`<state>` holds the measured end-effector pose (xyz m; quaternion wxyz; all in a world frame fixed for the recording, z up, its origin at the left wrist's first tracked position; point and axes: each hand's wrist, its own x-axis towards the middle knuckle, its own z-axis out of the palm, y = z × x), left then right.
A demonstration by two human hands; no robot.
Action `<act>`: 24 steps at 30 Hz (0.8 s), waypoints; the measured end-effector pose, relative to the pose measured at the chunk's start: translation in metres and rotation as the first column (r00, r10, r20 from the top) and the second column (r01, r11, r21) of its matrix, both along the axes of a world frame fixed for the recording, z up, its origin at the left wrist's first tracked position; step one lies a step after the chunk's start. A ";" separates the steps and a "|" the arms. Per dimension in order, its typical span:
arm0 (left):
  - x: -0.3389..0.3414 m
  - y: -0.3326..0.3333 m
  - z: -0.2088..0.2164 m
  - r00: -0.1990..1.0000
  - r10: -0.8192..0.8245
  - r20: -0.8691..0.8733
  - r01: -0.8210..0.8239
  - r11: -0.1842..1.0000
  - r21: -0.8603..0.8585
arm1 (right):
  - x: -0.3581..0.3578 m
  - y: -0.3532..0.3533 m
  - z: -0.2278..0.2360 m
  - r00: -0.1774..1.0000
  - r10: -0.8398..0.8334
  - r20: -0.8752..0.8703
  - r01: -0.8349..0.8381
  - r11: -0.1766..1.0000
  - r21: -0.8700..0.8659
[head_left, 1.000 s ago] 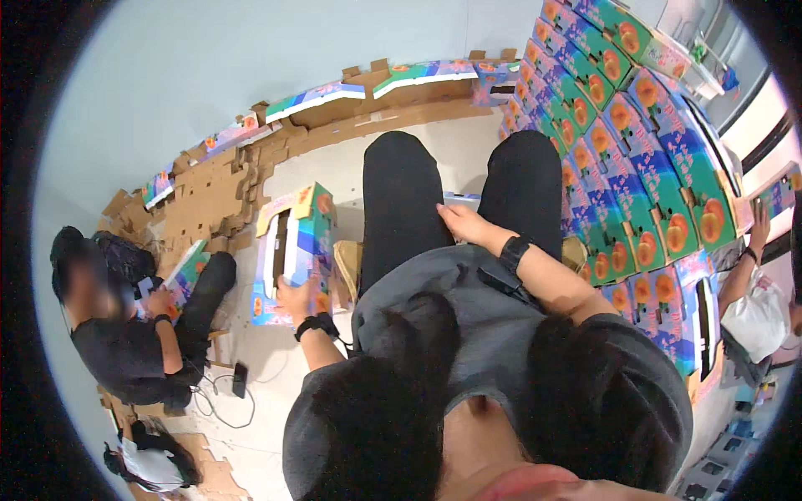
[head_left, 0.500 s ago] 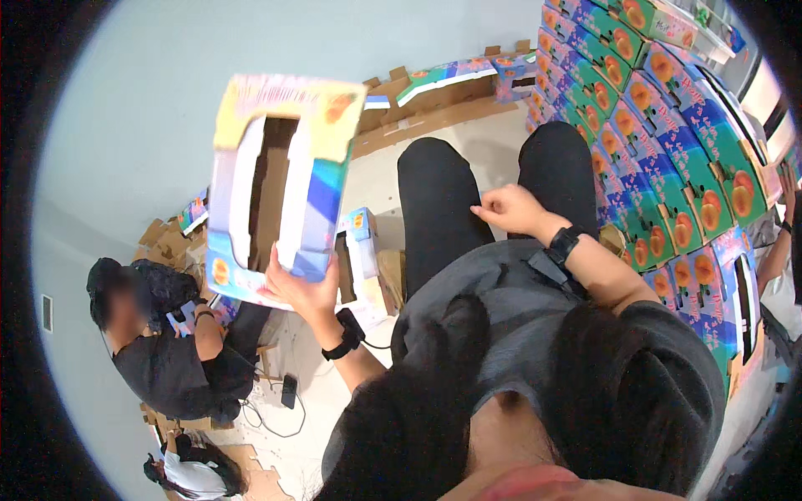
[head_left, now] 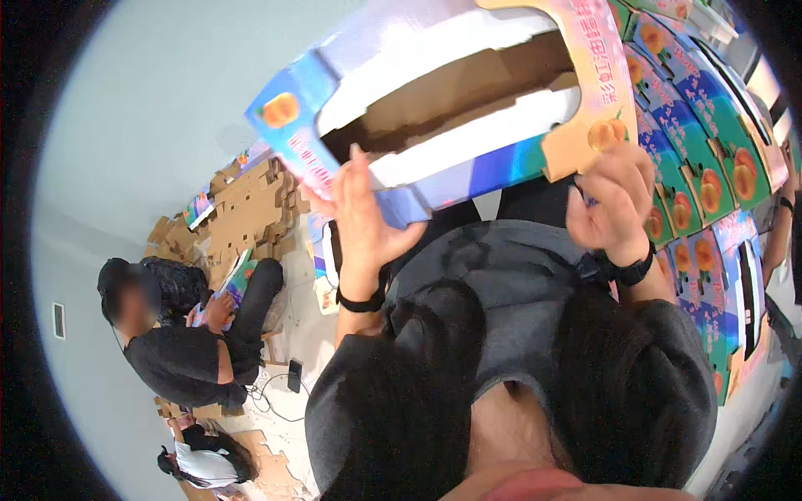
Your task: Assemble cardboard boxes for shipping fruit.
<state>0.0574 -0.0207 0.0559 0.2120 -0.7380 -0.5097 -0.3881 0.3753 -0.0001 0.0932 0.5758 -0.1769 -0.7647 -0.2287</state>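
Tilted and lifted in front of me is a colourful cardboard fruit box [head_left: 497, 171], printed with peaches, with a long cutout in its top that shows the brown inside. My left hand [head_left: 363, 225] lies against its left end, fingers stretched up along the edge and thumb spread out to the side. At the lower right corner, the curled fingers of my right hand [head_left: 614, 200] meet the box. Between them the two hands hold it up, above my lap. Parts of the fingertips are hard to make out against the print.
On the right rises a tall stack of similar printed boxes [head_left: 706, 188]. Flattened brown cardboard [head_left: 251, 204] is piled by the left wall. A seated co-worker [head_left: 180, 359] handles a printed piece; another person [head_left: 205, 463] sits lower left. A phone [head_left: 294, 376] and cable lie on the floor.
The box has swung from upright to nearly crosswise and moved right, closer to me. My right hand has come up from my lap to its corner. My left hand has shifted along its end.
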 end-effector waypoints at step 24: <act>0.089 0.050 -0.026 0.960 -0.276 0.039 0.275 0.961 0.018 | -0.014 0.049 -0.061 0.939 -0.292 0.182 0.339 0.879 -0.335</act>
